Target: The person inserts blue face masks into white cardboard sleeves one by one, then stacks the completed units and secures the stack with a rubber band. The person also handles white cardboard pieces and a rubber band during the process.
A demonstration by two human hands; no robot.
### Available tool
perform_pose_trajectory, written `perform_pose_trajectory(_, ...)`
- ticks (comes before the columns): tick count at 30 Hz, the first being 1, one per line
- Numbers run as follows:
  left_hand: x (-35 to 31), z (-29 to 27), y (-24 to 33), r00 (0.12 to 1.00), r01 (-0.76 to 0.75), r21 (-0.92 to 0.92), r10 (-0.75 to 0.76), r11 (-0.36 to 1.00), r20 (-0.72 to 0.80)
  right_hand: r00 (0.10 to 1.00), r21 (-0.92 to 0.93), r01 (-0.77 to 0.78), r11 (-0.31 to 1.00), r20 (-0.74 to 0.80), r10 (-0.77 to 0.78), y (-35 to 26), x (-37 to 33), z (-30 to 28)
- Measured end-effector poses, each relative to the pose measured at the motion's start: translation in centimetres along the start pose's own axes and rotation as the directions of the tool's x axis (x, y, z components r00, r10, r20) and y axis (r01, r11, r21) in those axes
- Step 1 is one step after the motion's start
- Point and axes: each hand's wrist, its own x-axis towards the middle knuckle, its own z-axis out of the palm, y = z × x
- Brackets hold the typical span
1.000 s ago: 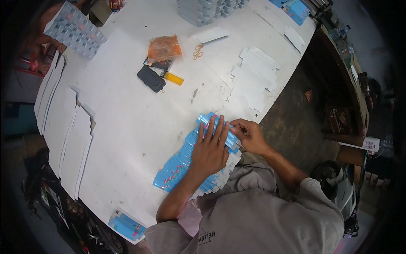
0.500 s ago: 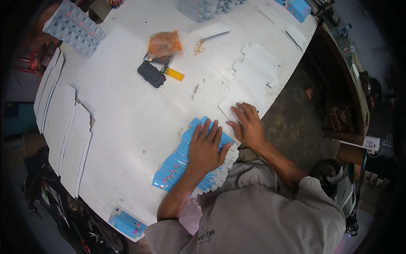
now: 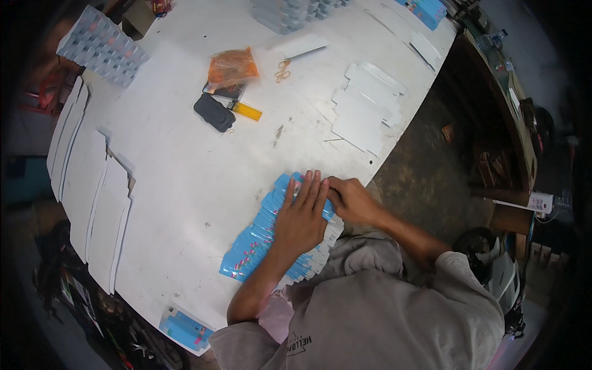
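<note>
- A fanned row of flat blue packets (image 3: pixel 256 243) lay on the white bench (image 3: pixel 185 179), at its near edge, right in front of the person.
- The row's long axis ran on a slant, from the lower left near the person's body up to the right toward the bench edge.
- The left hand (image 3: pixel 300 219) lay flat on the upper half of the row, fingers spread and pointing away from the person, pressing down rather than gripping.
- The right hand (image 3: pixel 351 198) sat at the row's upper right end, just beside and touching the left fingertips; its grip was curled at the end packets, but whether it pinched one could not be told.
- Both hands were on the row; the right was nearer its far end, and the lower left end lay uncovered.
- Open bench stretched up and to the left of the row.
- A stack of white cards (image 3: pixel 364 111) lay beyond the right hand, well apart.
- A black case (image 3: pixel 214 113), a yellow lighter (image 3: pixel 246 111) and an orange bag (image 3: pixel 232 66) lay farther up the bench.
- The bench edge curved close along the row's right side.
</note>
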Motion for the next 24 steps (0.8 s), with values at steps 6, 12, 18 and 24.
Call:
perform_pose_trajectory(6, 0.2, -0.8, 0.4, 0.997, 0.071, -0.154, -0.076, 0.986, -0.028, 0.678, -0.808, 0.056, 0.586, -0.401, -0.617, 7.5, 4.5, -2.9)
perform_pose_trajectory(12, 0.2, 0.7, 0.1, 0.991, 0.091, -0.167, -0.106, 0.982, -0.082, 0.861, -0.806, 0.123, 0.579, -0.203, -0.466, 7.6, 4.5, -4.1)
perform_pose_trajectory(18, 0.4, 0.1, 0.1, 0.984, 0.035, -0.013, -0.037, 0.999, -0.172, 0.816, -0.423, 0.235, 0.875, -0.403, -0.414, 5.2, 3.2, -3.2)
perform_pose_trajectory(24, 0.4, 0.2, 0.2, 0.988, 0.119, -0.183, -0.134, 0.976, -0.074, 0.712, -0.584, 0.349, 0.733, -0.344, -0.613, 3.2, 1.9, 0.2)
